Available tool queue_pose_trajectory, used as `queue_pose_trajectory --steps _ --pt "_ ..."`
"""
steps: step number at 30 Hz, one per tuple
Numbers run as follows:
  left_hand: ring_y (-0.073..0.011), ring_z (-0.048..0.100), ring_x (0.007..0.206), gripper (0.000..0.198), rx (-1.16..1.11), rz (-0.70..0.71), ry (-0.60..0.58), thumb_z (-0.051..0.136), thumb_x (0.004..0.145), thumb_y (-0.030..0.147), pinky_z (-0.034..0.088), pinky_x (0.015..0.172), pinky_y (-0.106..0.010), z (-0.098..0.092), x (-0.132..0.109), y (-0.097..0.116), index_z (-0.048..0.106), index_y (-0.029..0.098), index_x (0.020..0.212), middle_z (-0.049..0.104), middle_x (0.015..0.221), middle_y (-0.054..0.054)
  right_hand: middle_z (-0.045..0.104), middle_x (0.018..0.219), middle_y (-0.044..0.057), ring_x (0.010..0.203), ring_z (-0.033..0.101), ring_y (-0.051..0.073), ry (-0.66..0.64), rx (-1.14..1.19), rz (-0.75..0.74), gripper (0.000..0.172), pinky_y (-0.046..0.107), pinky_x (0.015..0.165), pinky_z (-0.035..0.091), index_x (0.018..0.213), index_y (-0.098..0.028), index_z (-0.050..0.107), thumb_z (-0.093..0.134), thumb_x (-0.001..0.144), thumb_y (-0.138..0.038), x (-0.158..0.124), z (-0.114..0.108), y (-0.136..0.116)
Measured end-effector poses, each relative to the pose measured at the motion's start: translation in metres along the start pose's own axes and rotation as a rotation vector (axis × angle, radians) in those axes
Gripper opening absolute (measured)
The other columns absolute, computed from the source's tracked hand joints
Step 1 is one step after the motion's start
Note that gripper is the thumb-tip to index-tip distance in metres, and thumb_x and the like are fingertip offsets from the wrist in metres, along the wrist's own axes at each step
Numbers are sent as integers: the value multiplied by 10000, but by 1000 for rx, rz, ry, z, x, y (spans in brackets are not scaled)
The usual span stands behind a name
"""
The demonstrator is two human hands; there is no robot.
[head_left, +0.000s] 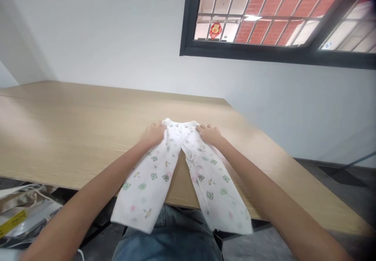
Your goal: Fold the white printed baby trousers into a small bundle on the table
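Observation:
A small pair of white printed baby trousers lies on the wooden table, waistband away from me, both legs hanging over the near edge above my lap. My left hand rests on the left corner of the waistband, fingers bent over the cloth. My right hand presses the right corner of the waistband, its fingers curled on the fabric. Both forearms stretch out along the trouser legs.
A white wall rises behind the table, with a dark-framed barred window at the upper right. Crumpled plastic bags with a yellow label sit low at the left. The table's right edge drops to a grey floor.

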State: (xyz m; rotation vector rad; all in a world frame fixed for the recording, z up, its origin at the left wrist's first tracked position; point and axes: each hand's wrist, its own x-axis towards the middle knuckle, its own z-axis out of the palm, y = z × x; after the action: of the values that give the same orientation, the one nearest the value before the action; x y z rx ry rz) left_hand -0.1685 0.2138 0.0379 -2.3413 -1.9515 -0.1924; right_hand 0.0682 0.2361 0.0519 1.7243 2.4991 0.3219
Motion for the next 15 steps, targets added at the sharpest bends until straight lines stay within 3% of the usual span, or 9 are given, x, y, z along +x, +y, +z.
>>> queue_pose_trajectory --steps 4,8,12,15 --pt "-250 499 1101 370 -21 0 11 539 875 321 434 902 -482 -4 16 2 486 172 1209 468 1267 -98 474 1283 149 1119 426 332 26 40 40 410 472 830 411 1214 -177 515 370 836 -110 7 2 0" --pt "-266 388 1227 346 -64 89 24 440 917 270 354 982 -484 -17 -13 2 447 172 1249 374 1373 -109 274 1438 138 1270 276 289 148 125 12 495 439 974 334 1362 -116 339 304 868 -127 -8 -4 -15" --pt "-249 440 1186 309 -88 207 -14 310 924 190 364 977 -402 -24 -71 5 530 95 1119 515 1235 -159 424 1358 88 1257 327 215 248 460 -340 434 374 1044 281 1306 -127 424 234 930 -229 -30 -21 -56" --pt "-248 456 1186 332 -91 275 -30 289 918 179 355 993 -398 -20 -108 9 538 72 1109 551 1196 -172 520 1273 56 1188 419 190 137 612 -672 424 354 1007 338 1269 -165 474 210 953 -265 -32 -27 -94"
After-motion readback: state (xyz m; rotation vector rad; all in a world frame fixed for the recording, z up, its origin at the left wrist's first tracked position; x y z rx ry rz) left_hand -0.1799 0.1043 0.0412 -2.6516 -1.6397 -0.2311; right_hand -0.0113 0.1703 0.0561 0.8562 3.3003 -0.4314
